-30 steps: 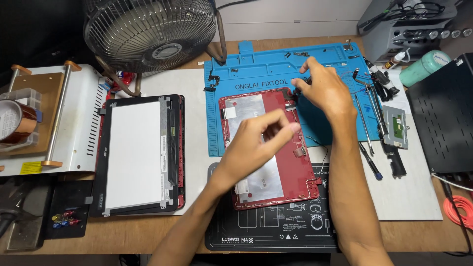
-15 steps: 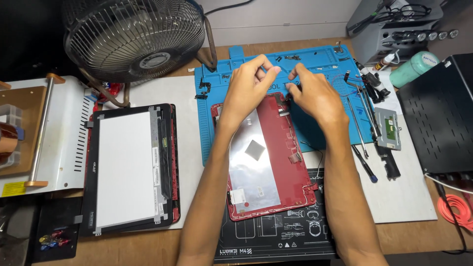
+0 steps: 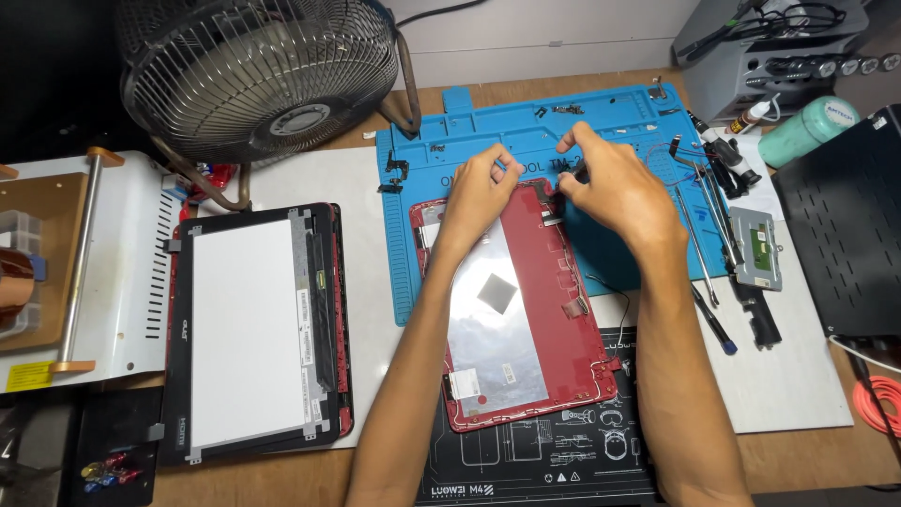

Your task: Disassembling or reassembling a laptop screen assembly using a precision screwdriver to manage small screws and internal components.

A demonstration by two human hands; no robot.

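Note:
A red laptop lid shell (image 3: 511,310) lies inside-up, its silver foil lining showing, across the blue silicone work mat (image 3: 619,122) and a black mat. My left hand (image 3: 479,192) pinches at the shell's top edge near its left corner. My right hand (image 3: 615,188) grips a small dark part, seemingly a hinge, at the same top edge further right. Thin wires run along the shell's right side. What sits under my fingers is hidden.
A detached screen panel in a black bezel (image 3: 249,329) lies at the left. A desk fan (image 3: 258,75) stands behind it. Screwdrivers and tweezers (image 3: 704,253), a touchpad part (image 3: 755,249) and a black box (image 3: 845,235) are at the right. Small screws dot the blue mat.
A second ago my left hand lay flat on the shell and my right held its top corner. Both hands have since gathered at the top edge, and the view has shifted.

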